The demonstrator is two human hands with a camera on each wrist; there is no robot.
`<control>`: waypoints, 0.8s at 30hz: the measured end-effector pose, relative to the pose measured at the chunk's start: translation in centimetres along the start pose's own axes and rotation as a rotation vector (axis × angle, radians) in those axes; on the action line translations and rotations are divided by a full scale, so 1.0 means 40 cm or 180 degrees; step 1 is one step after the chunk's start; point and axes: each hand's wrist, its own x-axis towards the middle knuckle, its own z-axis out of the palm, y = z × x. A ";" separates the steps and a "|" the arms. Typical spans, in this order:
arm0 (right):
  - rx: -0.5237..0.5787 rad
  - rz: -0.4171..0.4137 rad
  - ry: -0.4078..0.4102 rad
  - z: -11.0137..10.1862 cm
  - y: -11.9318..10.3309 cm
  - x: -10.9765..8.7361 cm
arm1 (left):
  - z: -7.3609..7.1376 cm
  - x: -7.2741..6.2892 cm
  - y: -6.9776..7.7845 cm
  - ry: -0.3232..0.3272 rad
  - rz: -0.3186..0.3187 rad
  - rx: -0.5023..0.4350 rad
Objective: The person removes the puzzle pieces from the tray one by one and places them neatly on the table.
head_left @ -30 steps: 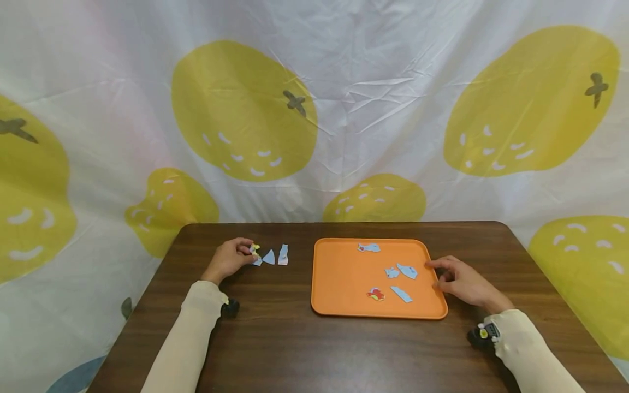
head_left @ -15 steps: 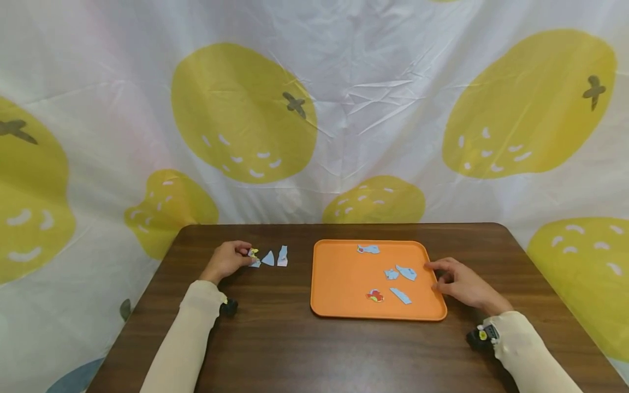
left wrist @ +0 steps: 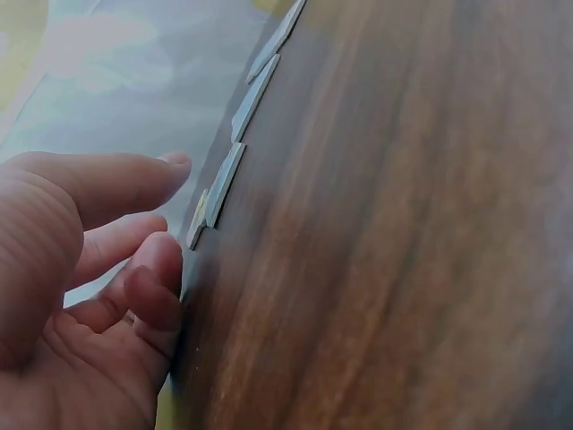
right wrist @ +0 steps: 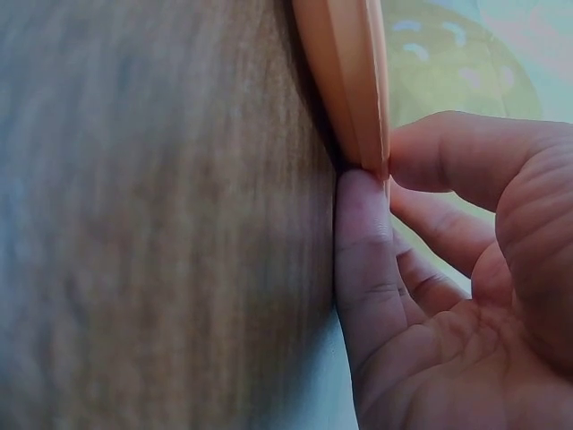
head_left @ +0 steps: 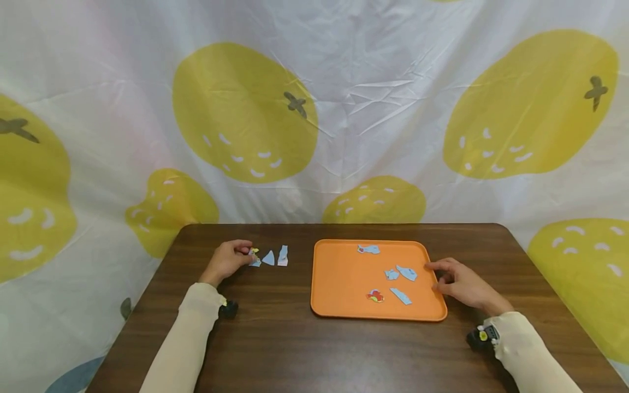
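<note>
My left hand (head_left: 227,261) is at the far left of the table, its fingers loosely bent. Its thumb tip overlaps a small piece of printed card (head_left: 255,257), light blue with yellow, in the head view. In the left wrist view this card lies flat just past the fingertips, with a gap between thumb and fingers. Beside it lie a blue triangular card piece (head_left: 268,258) and a taller blue card piece (head_left: 283,256). My right hand (head_left: 464,281) grips the right edge of an orange tray (head_left: 339,284), thumb at the rim and a finger against the outer wall.
On the tray lie several cut card pieces, among them a red one (head_left: 375,296), a blue strip (head_left: 401,296) and a blue one at the back (head_left: 368,249). The brown wooden table (head_left: 295,349) ends at a white curtain (head_left: 339,136) with yellow fruit prints.
</note>
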 end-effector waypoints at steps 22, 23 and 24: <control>-0.0046 -0.0003 -0.0014 -0.006 0.005 0.003 | 0.046 -0.024 0.064 0.0240 0.0291 -0.0060; -0.0051 -0.0005 -0.0011 -0.006 0.005 0.002 | 0.051 -0.024 0.068 0.0255 0.0321 -0.0053; -0.0059 -0.0007 -0.0015 -0.005 0.006 0.000 | 0.058 -0.025 0.072 0.0261 0.0325 -0.0069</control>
